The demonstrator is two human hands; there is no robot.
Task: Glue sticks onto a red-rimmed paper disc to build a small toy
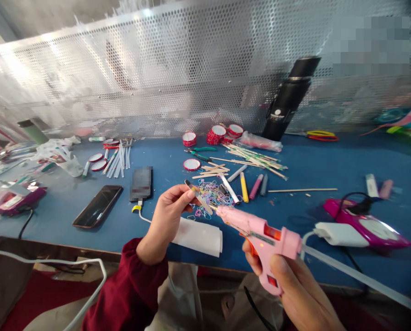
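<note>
My left hand (172, 214) pinches one end of a flat wooden craft stick (202, 201), which has a dark tip above the fingers. In my right hand (295, 280) is a pink hot glue gun (256, 230), its nozzle at the lower end of the craft stick; whether they touch I cannot tell. A clear glue stick (360, 276) runs out of the gun's back. Behind the nozzle lies a heap of coloured rubber bands (214, 193). Below my left hand rests a white folded sheet (200, 236).
Around the blue table (177, 161) lie markers (244, 186), craft sticks (214, 170), thin skewers (256, 158), green-handled pliers (198, 153) and red tape rolls (219, 133). A black flask (289, 101) stands behind. Left are a phone (98, 207) and power bank (141, 183); right, a purple power strip (374, 225).
</note>
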